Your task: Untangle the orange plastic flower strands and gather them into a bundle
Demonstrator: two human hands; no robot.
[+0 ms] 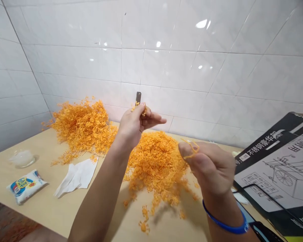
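Orange pieces (158, 161) in heaps on a pale tan bench (46, 205); bright blue wristband (226, 223) with white marks; white tissue (78, 176); white packet (27, 185) patterned in blue, yellow and red; black-and-grey box (280, 174) with line drawing and white lettering; pale tiles (91, 23) veined faintly grey

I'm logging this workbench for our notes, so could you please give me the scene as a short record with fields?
left hand: holds a small orange piece, palm partly open
right hand: pinches a thin orange strand
right wrist: blue wristband
orange piles: one at the left, one between the forearms
table left side: glass dish, blue-and-white packet, white tissue
table right side: printed cardboard box, tilted
dark upright object: behind the left hand, kind unclear
background: tiled wall
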